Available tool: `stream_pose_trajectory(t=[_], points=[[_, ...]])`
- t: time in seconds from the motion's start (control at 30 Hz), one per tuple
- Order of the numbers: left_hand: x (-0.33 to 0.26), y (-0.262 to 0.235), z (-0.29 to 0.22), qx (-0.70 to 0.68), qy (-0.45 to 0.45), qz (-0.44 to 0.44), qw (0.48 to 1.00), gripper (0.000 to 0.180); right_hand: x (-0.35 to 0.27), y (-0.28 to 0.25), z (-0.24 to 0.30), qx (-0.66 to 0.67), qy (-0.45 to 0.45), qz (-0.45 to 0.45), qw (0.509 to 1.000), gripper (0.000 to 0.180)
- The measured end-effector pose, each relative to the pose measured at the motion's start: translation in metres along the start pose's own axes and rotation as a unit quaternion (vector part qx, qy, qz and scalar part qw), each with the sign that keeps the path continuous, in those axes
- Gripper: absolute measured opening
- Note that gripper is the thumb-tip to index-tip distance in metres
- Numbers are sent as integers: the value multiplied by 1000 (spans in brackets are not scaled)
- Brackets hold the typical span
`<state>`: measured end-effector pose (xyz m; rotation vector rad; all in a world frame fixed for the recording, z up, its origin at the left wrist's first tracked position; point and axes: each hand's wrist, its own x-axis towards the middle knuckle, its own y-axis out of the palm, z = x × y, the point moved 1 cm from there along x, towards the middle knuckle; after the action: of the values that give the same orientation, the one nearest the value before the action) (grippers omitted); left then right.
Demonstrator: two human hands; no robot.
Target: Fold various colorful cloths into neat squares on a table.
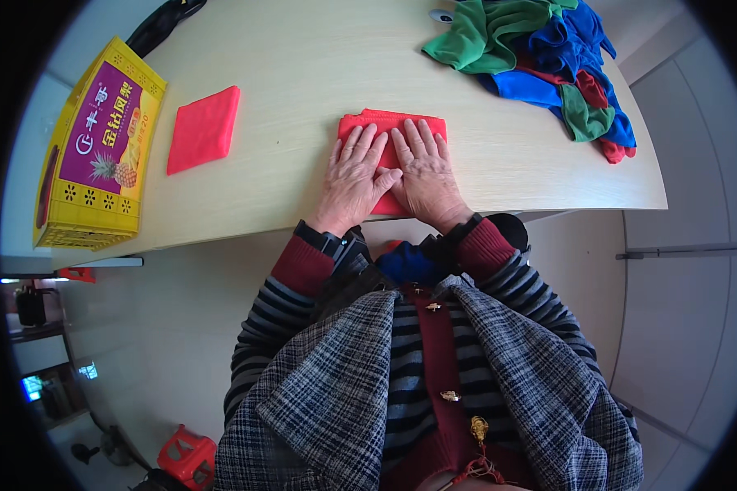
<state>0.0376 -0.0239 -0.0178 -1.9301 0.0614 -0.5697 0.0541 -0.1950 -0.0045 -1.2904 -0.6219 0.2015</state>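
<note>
A folded red cloth (391, 120) lies on the light wooden table (303, 74) near its front edge. My left hand (354, 178) and my right hand (424, 173) both press flat on this cloth, side by side, fingers spread and pointing away from me, thumbs touching. Neither hand grips anything. Most of the cloth is hidden under my palms.
A second folded red cloth (204, 129) lies to the left. A yellow crate with a purple panel (98, 147) stands at the table's left end. A heap of green, blue and red cloths (549, 57) sits at the back right. A red stool (187, 455) stands on the floor.
</note>
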Motion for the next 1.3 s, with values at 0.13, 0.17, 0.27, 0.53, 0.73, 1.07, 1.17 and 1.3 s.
stream_pose_trajectory(t=[0.13, 0.17, 0.27, 0.53, 0.73, 1.07, 1.17, 1.3], points=[[1, 1, 1, -1, -25, 4, 1000, 77, -1, -1, -1, -3, 20, 3, 1000, 70], [2, 1, 1, 0, -24, 5, 1000, 77, -1, -1, -1, 3, 20, 1, 1000, 70], [3, -1, 2, -18, -68, 25, 997, 80, -1, -2, -1, 14, 21, -6, 1000, 70], [7, -1, 1, 1, -98, 14, 995, 81, 0, -4, 0, 13, 32, 7, 999, 70], [7, -1, 0, 7, -106, 9, 994, 82, 0, -4, 1, 11, 33, 6, 999, 70], [5, -2, -3, 17, -134, 6, 991, 85, 0, -4, 1, 0, 31, 2, 1000, 71], [5, -3, -4, 20, -147, 6, 989, 86, -1, -6, 1, 3, 38, 7, 999, 71], [3, -5, -7, 29, -160, 13, 987, 86, -3, -8, 3, 2, 41, 8, 999, 72]])
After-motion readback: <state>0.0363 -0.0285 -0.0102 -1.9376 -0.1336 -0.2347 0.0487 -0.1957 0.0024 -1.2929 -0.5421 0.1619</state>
